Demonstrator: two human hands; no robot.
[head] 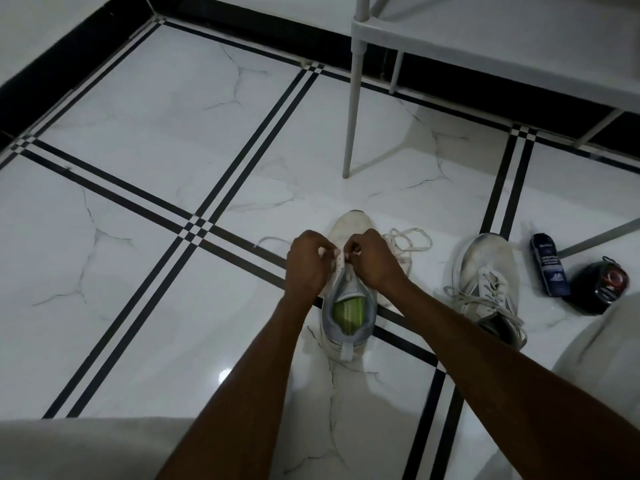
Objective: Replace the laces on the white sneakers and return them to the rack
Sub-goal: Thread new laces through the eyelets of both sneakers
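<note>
A white sneaker (348, 320) with a green insole stands on the tiled floor, toe pointing away from me. Both my hands work over its eyelets. My left hand (308, 263) pinches a white lace at the left eyelet row, and my right hand (372, 259) pinches the lace at the right row. Loose white lace (410, 242) lies coiled on the floor right of the toe, and another end trails left of my left hand. A second white sneaker (488, 282), laced, stands to the right.
A white rack (485, 36) on thin legs stands at the back right. A blue cleaner bottle (550, 265) and a round black polish tin (597, 287) lie right of the second sneaker. My knees, in light trousers, fill the lower corners.
</note>
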